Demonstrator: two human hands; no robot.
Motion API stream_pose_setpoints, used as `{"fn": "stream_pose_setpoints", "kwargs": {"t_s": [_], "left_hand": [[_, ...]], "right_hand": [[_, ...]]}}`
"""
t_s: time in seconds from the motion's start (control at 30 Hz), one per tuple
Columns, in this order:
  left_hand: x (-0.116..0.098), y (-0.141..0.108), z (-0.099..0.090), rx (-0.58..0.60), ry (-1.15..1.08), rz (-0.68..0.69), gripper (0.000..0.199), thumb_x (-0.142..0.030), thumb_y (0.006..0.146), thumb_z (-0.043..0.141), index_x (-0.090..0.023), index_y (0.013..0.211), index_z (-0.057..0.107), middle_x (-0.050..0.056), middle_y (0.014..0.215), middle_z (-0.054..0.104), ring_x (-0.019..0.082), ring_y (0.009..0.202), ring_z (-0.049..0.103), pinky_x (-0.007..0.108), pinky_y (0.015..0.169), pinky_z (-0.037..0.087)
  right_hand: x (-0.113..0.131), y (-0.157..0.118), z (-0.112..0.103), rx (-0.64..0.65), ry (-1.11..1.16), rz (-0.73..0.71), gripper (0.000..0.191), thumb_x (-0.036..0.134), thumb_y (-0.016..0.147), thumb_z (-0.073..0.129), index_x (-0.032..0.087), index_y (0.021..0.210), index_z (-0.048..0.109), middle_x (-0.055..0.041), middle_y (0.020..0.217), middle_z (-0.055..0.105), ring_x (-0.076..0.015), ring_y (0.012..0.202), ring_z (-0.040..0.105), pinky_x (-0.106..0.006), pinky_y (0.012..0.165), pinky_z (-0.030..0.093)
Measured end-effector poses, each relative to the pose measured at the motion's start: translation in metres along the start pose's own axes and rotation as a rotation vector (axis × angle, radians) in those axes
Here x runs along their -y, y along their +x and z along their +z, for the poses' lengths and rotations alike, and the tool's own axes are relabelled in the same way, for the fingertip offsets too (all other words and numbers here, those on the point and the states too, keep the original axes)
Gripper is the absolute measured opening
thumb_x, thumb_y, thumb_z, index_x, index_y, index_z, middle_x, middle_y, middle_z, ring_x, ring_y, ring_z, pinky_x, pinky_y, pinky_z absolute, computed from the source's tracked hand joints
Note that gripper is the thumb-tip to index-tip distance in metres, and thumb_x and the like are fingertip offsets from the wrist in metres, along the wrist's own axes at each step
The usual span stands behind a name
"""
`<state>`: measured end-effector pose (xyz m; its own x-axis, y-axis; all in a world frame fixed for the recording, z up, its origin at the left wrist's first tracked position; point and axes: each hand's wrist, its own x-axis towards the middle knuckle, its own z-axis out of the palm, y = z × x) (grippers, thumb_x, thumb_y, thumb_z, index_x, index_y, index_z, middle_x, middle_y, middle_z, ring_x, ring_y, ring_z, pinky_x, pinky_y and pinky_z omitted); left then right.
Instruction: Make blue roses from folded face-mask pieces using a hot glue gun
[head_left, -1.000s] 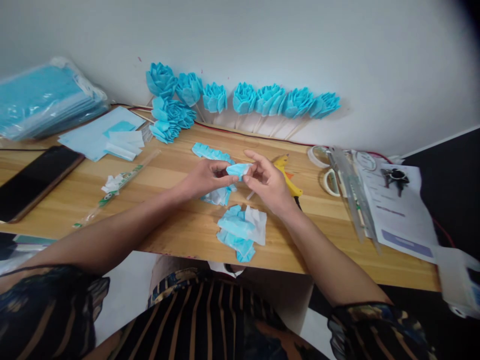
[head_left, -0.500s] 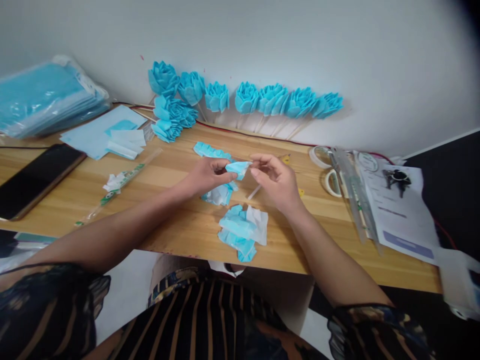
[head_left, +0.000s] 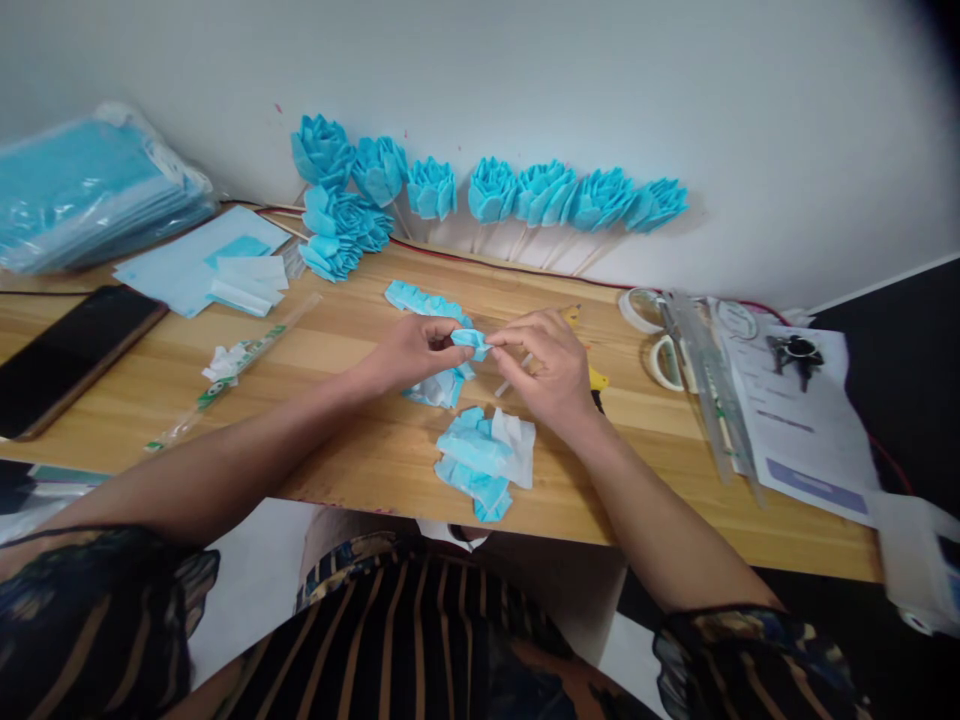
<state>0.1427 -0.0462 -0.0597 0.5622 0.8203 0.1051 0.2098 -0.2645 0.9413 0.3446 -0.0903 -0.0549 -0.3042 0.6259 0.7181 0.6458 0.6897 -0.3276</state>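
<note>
Over the middle of the wooden table, my left hand (head_left: 416, 352) pinches a small blue fabric petal (head_left: 469, 342) between thumb and fingers. My right hand (head_left: 551, 365) is closed on the petal's right end, fingertips and thumb together. Blue petal pieces (head_left: 424, 300) lie in a row just behind my left hand, and more blue and white pieces (head_left: 442, 388) lie beneath it. Nearer to me is a loose pile of blue and white fabric pieces (head_left: 480, 460). A yellow-and-black tool (head_left: 598, 380), partly hidden by my right hand, lies on the table with a translucent stick beside it.
Several blue fabric flowers on sticks (head_left: 547, 195) lean against the wall. At left are a bag of blue sheets (head_left: 82, 190), cut sheets (head_left: 180, 265), and a phone (head_left: 71, 360). Tape rolls (head_left: 665, 362), scissors, a printed paper (head_left: 795, 430) and keys (head_left: 796, 352) lie at right.
My right hand has moved left and its fingertips have closed on the petal's end. The petal looks narrower and more folded. My left hand has barely moved.
</note>
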Motion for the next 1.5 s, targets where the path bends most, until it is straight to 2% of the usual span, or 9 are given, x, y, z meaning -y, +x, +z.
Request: {"fn": "stream_pose_setpoints", "kwargs": {"t_s": [0.4, 0.53, 0.77, 1.0, 1.3, 1.5], "left_hand": [[-0.005, -0.002, 0.000, 0.027, -0.070, -0.013, 0.024, -0.038, 0.078, 0.062, -0.016, 0.070, 0.057, -0.002, 0.063, 0.053, 0.010, 0.062, 0.048, 0.024, 0.059, 0.039], [-0.009, -0.003, -0.001, 0.050, -0.103, -0.020, 0.029, -0.040, 0.080, 0.060, -0.017, 0.065, 0.052, -0.003, 0.062, 0.049, 0.010, 0.061, 0.046, 0.024, 0.058, 0.037], [-0.011, -0.004, -0.001, 0.055, -0.129, -0.043, 0.027, -0.041, 0.079, 0.061, -0.018, 0.068, 0.052, -0.002, 0.064, 0.049, 0.011, 0.062, 0.046, 0.026, 0.060, 0.037], [-0.009, -0.003, -0.003, 0.027, -0.075, -0.013, 0.031, -0.043, 0.081, 0.060, -0.017, 0.066, 0.053, -0.002, 0.063, 0.050, 0.011, 0.062, 0.047, 0.025, 0.059, 0.037], [-0.008, -0.004, -0.007, -0.023, 0.007, 0.005, 0.051, -0.060, 0.087, 0.049, -0.015, 0.067, 0.062, 0.003, 0.065, 0.059, 0.014, 0.065, 0.053, 0.025, 0.060, 0.039], [-0.006, -0.004, -0.005, -0.043, 0.001, -0.050, 0.043, -0.056, 0.081, 0.058, -0.016, 0.065, 0.057, 0.001, 0.062, 0.056, 0.013, 0.061, 0.051, 0.025, 0.058, 0.038]], "right_hand": [[-0.004, -0.002, 0.001, 0.027, -0.083, -0.063, 0.017, 0.014, 0.089, 0.059, 0.026, 0.094, 0.070, -0.0019, 0.087, 0.071, -0.0191, 0.083, 0.063, -0.038, 0.075, 0.048], [-0.004, -0.003, 0.002, 0.014, -0.080, -0.086, 0.021, 0.012, 0.089, 0.058, 0.025, 0.098, 0.071, -0.0027, 0.089, 0.072, -0.0192, 0.083, 0.062, -0.038, 0.075, 0.048], [-0.004, -0.004, 0.001, 0.058, -0.074, -0.033, 0.023, 0.014, 0.090, 0.056, 0.028, 0.101, 0.071, -0.0033, 0.092, 0.072, -0.0210, 0.086, 0.062, -0.040, 0.077, 0.048], [-0.004, -0.004, 0.002, 0.091, -0.096, -0.029, 0.027, 0.014, 0.090, 0.054, 0.029, 0.105, 0.072, -0.0040, 0.094, 0.072, -0.0217, 0.087, 0.061, -0.041, 0.078, 0.048], [0.000, -0.004, -0.001, 0.123, -0.175, -0.096, 0.032, 0.011, 0.092, 0.051, 0.026, 0.110, 0.072, -0.0052, 0.092, 0.071, -0.0218, 0.087, 0.058, -0.040, 0.076, 0.048], [0.002, -0.004, -0.001, 0.135, -0.245, -0.127, 0.032, 0.011, 0.091, 0.050, 0.026, 0.109, 0.071, -0.0053, 0.094, 0.072, -0.0230, 0.088, 0.058, -0.041, 0.075, 0.047]]}}
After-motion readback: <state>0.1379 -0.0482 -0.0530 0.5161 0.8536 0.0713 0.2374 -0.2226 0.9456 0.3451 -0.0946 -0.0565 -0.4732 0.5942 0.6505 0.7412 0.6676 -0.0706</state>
